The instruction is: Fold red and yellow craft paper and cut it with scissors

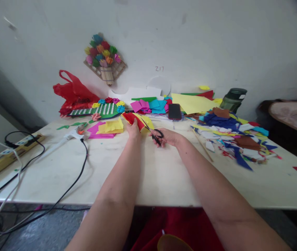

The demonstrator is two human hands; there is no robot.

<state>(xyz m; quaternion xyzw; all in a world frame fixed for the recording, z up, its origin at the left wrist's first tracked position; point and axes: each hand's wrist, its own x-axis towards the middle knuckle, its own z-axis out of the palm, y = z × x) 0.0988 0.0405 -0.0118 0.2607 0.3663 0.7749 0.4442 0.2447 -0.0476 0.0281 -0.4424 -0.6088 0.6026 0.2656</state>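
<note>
My left hand (133, 131) is closed on a folded piece of red and yellow paper (135, 119) at the middle of the white table (148, 177). My right hand (169, 137) grips black-handled scissors (155, 134), fingers through the loops. The blades point up and left into the yellow edge of the paper. Both forearms reach out over the table's near edge.
Pink and yellow sheets (106, 128) lie left of my hands, next to a glue gun (78, 131) with a black cord. A heap of paper scraps (232, 137) and a wooden stick (203, 144) lie right. A phone (174, 111), red bag (72, 93) and green jar (233, 99) stand behind.
</note>
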